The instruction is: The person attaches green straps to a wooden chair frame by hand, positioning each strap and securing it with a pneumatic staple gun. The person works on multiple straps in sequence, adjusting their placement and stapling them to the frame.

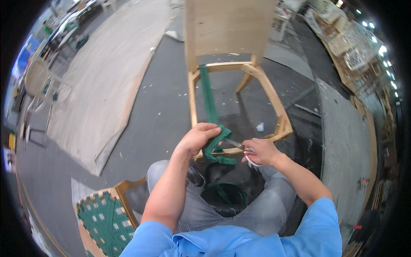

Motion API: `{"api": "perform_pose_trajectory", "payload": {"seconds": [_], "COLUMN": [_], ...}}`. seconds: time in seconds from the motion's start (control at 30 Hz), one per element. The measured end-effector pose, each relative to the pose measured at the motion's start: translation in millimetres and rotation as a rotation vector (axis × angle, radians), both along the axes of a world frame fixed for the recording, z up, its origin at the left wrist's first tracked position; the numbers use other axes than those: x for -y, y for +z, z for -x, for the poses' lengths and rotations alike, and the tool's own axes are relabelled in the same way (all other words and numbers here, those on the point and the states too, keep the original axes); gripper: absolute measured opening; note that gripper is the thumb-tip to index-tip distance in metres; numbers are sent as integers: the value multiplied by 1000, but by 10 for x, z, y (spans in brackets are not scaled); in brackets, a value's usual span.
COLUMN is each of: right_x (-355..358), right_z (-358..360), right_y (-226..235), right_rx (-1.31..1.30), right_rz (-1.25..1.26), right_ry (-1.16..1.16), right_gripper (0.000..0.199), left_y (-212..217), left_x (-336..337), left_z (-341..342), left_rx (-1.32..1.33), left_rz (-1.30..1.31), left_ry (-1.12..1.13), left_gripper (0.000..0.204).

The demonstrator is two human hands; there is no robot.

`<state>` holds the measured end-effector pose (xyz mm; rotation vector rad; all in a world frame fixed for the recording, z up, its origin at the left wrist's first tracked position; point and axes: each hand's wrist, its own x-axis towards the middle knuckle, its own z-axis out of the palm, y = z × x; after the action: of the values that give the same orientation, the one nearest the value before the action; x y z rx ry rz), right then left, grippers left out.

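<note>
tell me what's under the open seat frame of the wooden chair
Through the seat frame show dark floor and a small pale scrap. One green webbing strap crosses it. The front rail is partly covered by both hands.

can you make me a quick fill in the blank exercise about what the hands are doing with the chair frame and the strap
1. The left hand grips a ____ woven webbing strap stretched across the bare wooden chair seat frame.
2. The right hand holds a pair of ____ with red and white handles, blades toward the strap.
3. At lower left stands another wooden seat frame, already ____ with green webbing.

Missing words: green; scissors; woven
</note>
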<state>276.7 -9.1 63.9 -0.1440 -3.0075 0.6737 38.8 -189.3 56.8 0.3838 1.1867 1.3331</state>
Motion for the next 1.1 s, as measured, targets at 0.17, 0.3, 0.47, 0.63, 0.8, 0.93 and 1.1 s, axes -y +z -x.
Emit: {"api": "perform_pose_trajectory", "payload": {"seconds": [0.17, 0.3, 0.47, 0.63, 0.8, 0.93, 1.1], "right_x": [7, 246, 1540, 2871, 3285, 2969, 1628], "right_z": [-1452, -3242, -5470, -6352, -6327, -6021, -4460], "right_y": [463, 647, 780, 676, 699, 955, 1091], "right_rx": [-284, -510, -97, 391, 434, -44, -896], "right_rz": [82, 162, -725, -201, -388, -673, -93], "right_ry": [-790, -1523, -2087, -2598, -2655, -2464, -1849], "right_gripper": [48, 41, 49, 43, 38, 37, 34], "left_y": [51, 25, -235, -467, -379, -214, -146], "left_x": [-136, -265, -432, -528, -760, -682, -517], "left_z": [-184, -510, -867, -1103, -1203, -1253, -1374], "left_rx": [31, -39, -819, -1084, -1517, -1404, -1596], "left_rz": [-75, -73, -144, -73, 38, 112, 210], "left_ry": [-166, -286, -378, -529, -1082, -981, -957], "left_gripper": [27, 26, 26, 32, 38, 39, 34]}}
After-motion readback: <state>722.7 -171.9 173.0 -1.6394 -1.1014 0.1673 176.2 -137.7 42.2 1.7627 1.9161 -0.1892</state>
